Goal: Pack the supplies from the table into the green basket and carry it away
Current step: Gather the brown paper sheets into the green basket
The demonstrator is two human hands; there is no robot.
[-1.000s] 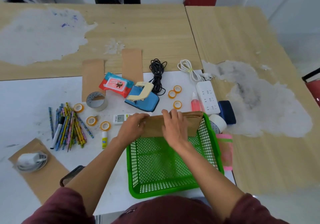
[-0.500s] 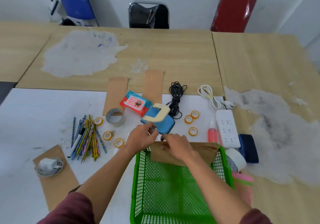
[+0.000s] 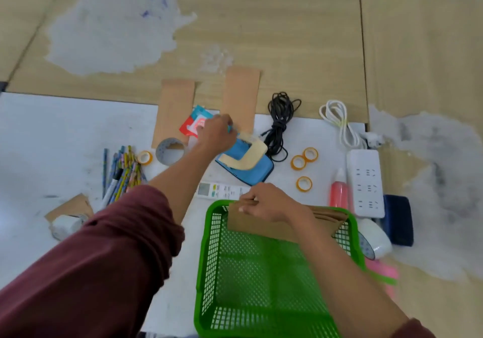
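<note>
The green basket (image 3: 204, 259) stands at the near table edge. A stack of brown paper envelopes (image 3: 261, 229) leans inside its far wall, and my right hand (image 3: 264, 204) is shut on their top edge. My left hand (image 3: 217, 135) is stretched out over a red and blue wipes packet (image 3: 194, 124), beside a blue hole punch (image 3: 248, 165). Its fingers curl over the packet and hide half of it, so its grip cannot be seen. The packet lies flat on the table.
Around the basket lie a white remote (image 3: 222, 190), small yellow tape rolls (image 3: 304, 154), a pink glue bottle (image 3: 339, 192), a white power strip (image 3: 366, 181), a black cable (image 3: 281, 126), coloured pencils (image 3: 122, 170), a grey tape roll (image 3: 170, 150) and two brown envelopes (image 3: 241, 94).
My left hand has let go of the brown envelopes and reached forward to the wipes packet. My right hand stays on the envelopes in the basket. The view has tilted back down.
</note>
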